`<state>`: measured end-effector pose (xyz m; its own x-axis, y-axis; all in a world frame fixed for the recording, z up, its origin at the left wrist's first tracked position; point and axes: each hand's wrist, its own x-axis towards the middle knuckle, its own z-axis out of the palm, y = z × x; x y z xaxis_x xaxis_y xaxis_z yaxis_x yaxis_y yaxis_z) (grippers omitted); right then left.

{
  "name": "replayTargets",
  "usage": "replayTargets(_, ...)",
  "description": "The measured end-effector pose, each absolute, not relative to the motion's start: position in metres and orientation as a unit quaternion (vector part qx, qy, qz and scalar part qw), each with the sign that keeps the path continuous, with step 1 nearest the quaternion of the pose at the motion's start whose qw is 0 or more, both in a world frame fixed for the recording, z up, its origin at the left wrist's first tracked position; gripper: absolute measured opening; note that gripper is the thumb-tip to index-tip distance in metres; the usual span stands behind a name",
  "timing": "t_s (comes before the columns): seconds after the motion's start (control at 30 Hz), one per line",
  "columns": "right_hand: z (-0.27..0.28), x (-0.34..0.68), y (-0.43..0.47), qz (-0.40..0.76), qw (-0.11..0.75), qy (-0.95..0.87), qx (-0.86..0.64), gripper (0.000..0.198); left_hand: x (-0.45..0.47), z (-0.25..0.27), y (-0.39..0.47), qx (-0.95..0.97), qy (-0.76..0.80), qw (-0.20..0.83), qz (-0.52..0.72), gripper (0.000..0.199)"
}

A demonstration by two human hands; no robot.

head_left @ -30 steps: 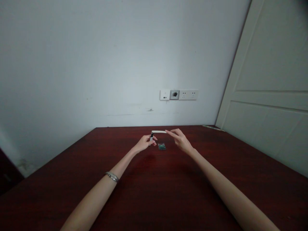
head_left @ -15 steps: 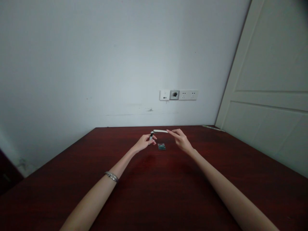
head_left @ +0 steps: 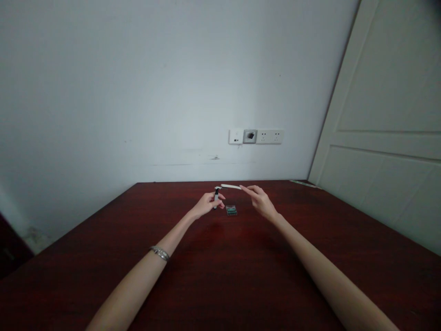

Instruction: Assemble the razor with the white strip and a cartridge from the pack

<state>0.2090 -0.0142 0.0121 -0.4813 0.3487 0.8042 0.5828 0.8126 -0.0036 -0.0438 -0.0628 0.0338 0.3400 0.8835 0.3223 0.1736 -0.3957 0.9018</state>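
Observation:
My left hand [head_left: 207, 203] is closed around the grey handle of a small T-shaped tool [head_left: 216, 196] that looks like a razor. It stands upright, with a black neck and a pale, shiny head on top. My right hand [head_left: 259, 200] pinches the right end of a slim white stick [head_left: 230, 186], held nearly level. The stick's far end is close beside the tool's head; whether they touch I cannot tell. Between and below both hands, a small clear flat case [head_left: 231, 210] with something teal inside lies on the table. Its contents are too small to name.
The dark red wooden table [head_left: 220, 276] reaches to a pale wall [head_left: 172, 92]. Wall sockets [head_left: 269, 136] sit above its back edge. A white panelled door [head_left: 389, 138] stands at the right, and a flat strip [head_left: 305, 184] lies at the back right corner.
The stick's left end has risen slightly and shifted a little right of the tool's head. The tool stands a bit straighter in my left hand. The case has not moved.

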Motion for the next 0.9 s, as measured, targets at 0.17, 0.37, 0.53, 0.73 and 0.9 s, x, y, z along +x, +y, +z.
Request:
replayTargets(0.17, 0.003, 0.225, 0.000, -0.168, 0.420, -0.826, -0.336, 0.067, -0.046, 0.036, -0.066, 0.647, 0.388, 0.487, 0.440, 0.025)
replayTargets(0.37, 0.013, 0.206, -0.010, -0.182, 0.435, -0.801, -0.369, 0.066, -0.037, 0.031, -0.068, 0.589, 0.381, 0.586, 0.405, 0.021)
replayTargets(0.53, 0.022, 0.189, -0.026, -0.182, 0.407, -0.817, -0.364, 0.065, -0.029, 0.030, -0.071, 0.585, 0.382, 0.603, 0.384, 0.022)
replayTargets(0.73, 0.012, 0.199, -0.018, -0.171, 0.382, -0.839, -0.346, 0.065, -0.031, 0.030, -0.071, 0.592, 0.383, 0.595, 0.386, 0.021)
replayTargets(0.9, 0.007, 0.203, -0.013, -0.139, 0.408, -0.834, -0.346, 0.063, -0.033, 0.031, -0.072, 0.602, 0.398, 0.580, 0.379, 0.023)
